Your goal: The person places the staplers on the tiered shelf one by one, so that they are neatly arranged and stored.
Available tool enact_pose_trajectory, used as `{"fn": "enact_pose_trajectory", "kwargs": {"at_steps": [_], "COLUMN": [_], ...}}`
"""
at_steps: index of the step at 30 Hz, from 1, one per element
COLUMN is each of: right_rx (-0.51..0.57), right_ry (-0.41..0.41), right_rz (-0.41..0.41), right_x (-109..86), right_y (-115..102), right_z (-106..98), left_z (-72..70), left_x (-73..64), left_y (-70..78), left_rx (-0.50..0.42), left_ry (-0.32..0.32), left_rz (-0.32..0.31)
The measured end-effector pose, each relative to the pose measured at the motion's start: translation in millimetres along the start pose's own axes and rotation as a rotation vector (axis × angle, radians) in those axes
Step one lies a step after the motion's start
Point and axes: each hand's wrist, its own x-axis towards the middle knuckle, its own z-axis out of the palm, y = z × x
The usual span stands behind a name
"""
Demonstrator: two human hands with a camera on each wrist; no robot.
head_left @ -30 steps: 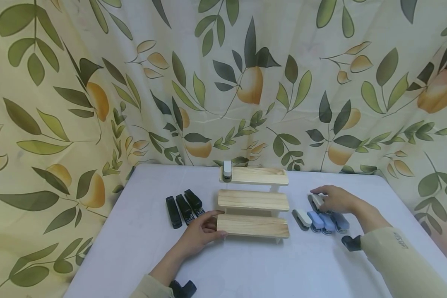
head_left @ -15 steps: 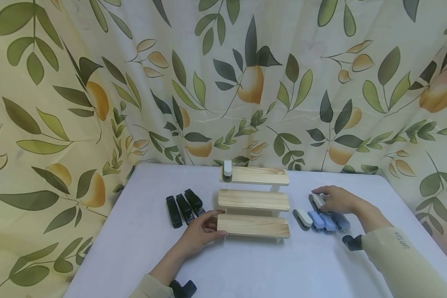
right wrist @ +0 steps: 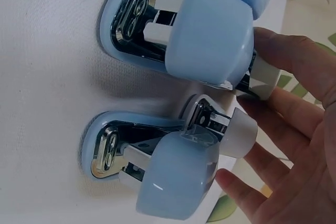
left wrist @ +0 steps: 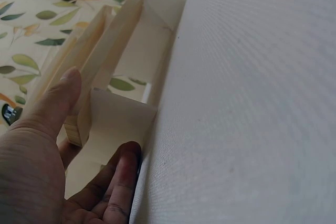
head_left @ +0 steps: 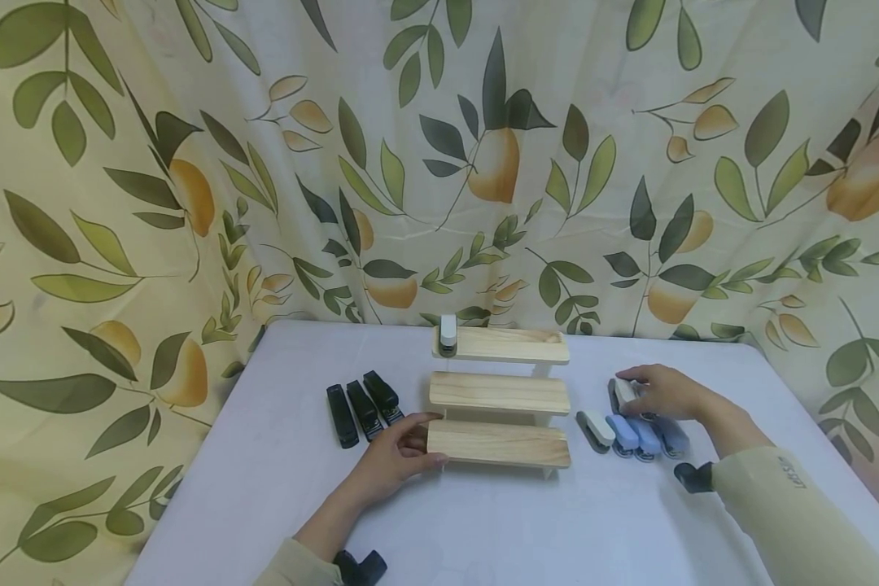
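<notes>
My left hand [head_left: 394,462] grips the left end of the lowest board of a three-tier wooden shelf [head_left: 505,445]. In the left wrist view its thumb lies along the board, the other fingers curled by the pale side support [left wrist: 123,108]. At the right, my right hand [head_left: 666,392] pinches a white stapler [head_left: 621,395] between thumb and fingers. Close in front of that hand stand blue staplers [right wrist: 210,35], seen large in the right wrist view. Another whitish stapler [right wrist: 239,132] shows behind one of them, near the lower fingers. One white stapler [head_left: 448,335] stands on the top board's left end.
Three black staplers [head_left: 364,409] lie side by side left of the shelf. Another white stapler [head_left: 596,431] lies between the shelf and the blue ones. A white cloth [head_left: 483,529] covers the table, and a leaf-patterned curtain [head_left: 447,163] hangs behind it.
The white stapler in my right hand has turned slightly, its near end shifting a little. My left hand stays at the shelf's lowest board.
</notes>
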Motion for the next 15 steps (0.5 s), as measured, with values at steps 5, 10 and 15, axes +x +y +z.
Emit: {"fn": "enact_pose_trajectory", "kwargs": {"at_steps": [5,10,15], "right_rx": [-0.001,0.001,0.003], "right_ry": [0.007,0.029,0.050], "right_rz": [0.008,0.014,0.010], "right_x": [3.2,4.8,5.2], "right_y": [1.8,3.1,3.9], "right_z": [2.0,4.5,6.2], "left_z": [-0.2,-0.5,-0.8], "left_x": [-0.1,0.5,0.2], "left_y": [-0.5,-0.9,0.8], "left_rx": [-0.004,0.004,0.005], "left_ry": [0.000,-0.001,0.002], "left_rz": [-0.002,0.003,-0.005]}}
